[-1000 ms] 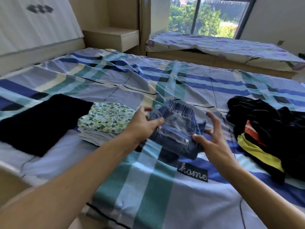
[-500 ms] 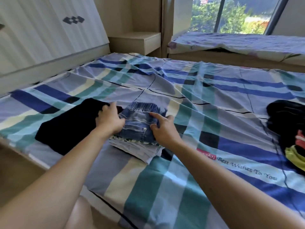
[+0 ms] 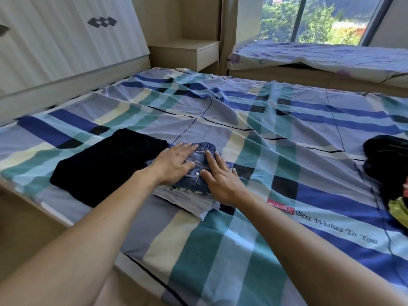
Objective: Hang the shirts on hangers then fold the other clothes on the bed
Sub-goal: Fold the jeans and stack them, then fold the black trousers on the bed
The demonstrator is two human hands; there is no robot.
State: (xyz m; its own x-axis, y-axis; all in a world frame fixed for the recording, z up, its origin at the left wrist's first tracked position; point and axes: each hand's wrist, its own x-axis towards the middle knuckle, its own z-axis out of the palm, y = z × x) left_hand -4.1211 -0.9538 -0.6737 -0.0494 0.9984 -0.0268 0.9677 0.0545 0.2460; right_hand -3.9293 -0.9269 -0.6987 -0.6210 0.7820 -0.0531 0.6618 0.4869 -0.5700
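Note:
Folded blue denim shorts (image 3: 199, 159) lie on top of a small stack of folded clothes (image 3: 194, 200) on the bed (image 3: 254, 138). My left hand (image 3: 174, 162) lies flat on the left half of the shorts, fingers spread. My right hand (image 3: 218, 177) presses flat on their right side and on the stack's edge. Neither hand grips anything. A folded black garment (image 3: 106, 166) lies just left of the stack. A heap of unfolded black clothes with red and yellow parts (image 3: 388, 168) sits at the bed's right edge.
The bed carries a blue, teal and cream plaid sheet with printed words (image 3: 335, 226). A white headboard (image 3: 66, 43) stands at the left, a wooden nightstand (image 3: 187, 51) behind it, and a second bed (image 3: 320, 56) under the window.
The denim shorts went from in front of me onto the folded stack at the left. Both hands let go of them and now lie flat on top. My view turned left.

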